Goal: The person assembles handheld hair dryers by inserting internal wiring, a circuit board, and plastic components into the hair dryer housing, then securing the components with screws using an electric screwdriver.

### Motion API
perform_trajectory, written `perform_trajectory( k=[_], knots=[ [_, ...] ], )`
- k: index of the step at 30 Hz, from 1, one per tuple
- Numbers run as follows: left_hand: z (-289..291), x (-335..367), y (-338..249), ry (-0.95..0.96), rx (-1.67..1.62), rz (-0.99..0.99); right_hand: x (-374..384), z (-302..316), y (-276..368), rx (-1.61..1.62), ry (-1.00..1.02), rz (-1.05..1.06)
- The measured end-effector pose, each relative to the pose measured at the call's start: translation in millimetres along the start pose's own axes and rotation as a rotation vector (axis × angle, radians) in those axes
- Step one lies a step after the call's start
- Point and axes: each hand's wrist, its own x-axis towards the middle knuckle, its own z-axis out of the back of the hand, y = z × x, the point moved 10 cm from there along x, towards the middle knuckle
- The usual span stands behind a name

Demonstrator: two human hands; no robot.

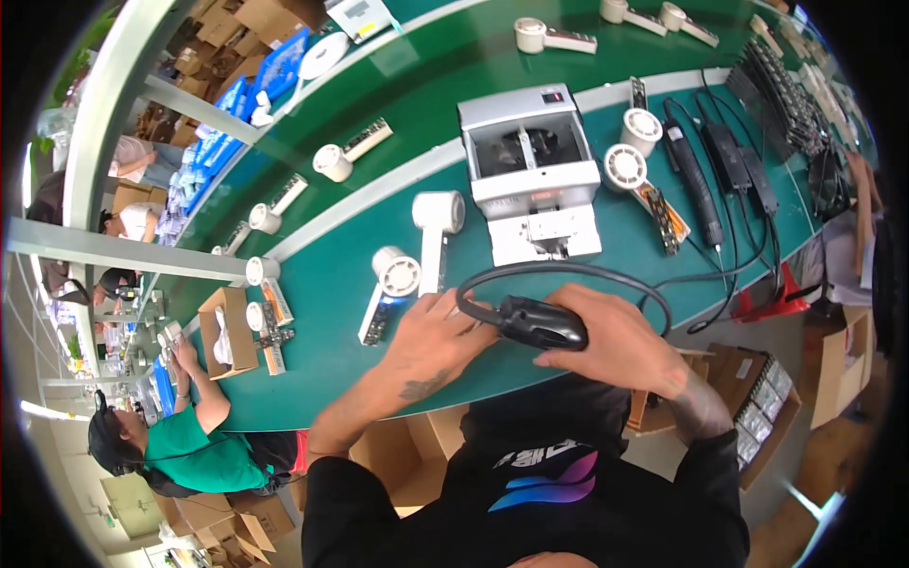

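Observation:
A glossy, rounded black corded device (544, 324) is held between my hands above the near edge of the green bench; its exact kind does not show. My right hand (615, 341) wraps round its right end, thumb beneath. At its other end, the fingers of my left hand (440, 336) close round the base of the thick black cable (568, 268), which loops over the device. Just beyond my left hand lie a white handheld fan part (437, 216) and another fan part (396, 273) with an exposed board in its handle. A silver machine (530, 156) stands behind the device.
To the right lie a black electric screwdriver (693, 175), adapters (734, 156) with trailing cords, and more fan parts (626, 168). Further fan parts sit on the green conveyor (426, 104). A cardboard box (227, 331) stands left, near a co-worker in green (199, 450).

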Motion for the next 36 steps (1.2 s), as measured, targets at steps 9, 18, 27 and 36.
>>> perform_trajectory(
  k=[9, 18, 27, 36],
  knots=[
    [-11.9, -3.5, 0.0, -0.043, -0.198, 0.064, -13.9, -13.4, -26.0, -0.059, -0.129, -0.081],
    [-15.6, 3.7, 11.4, -0.007, -0.307, 0.140, -23.3, -5.4, -25.9, -0.011, -0.194, -0.027],
    [-20.6, 14.2, 27.4, 0.088, -0.419, 0.321, -28.8, -4.5, -29.0, 0.040, -0.186, -0.042],
    [0.3, -16.8, -20.2, -0.191, 0.055, 0.017, -30.2, -9.3, -28.1, 0.008, -0.202, -0.083]
  ],
)
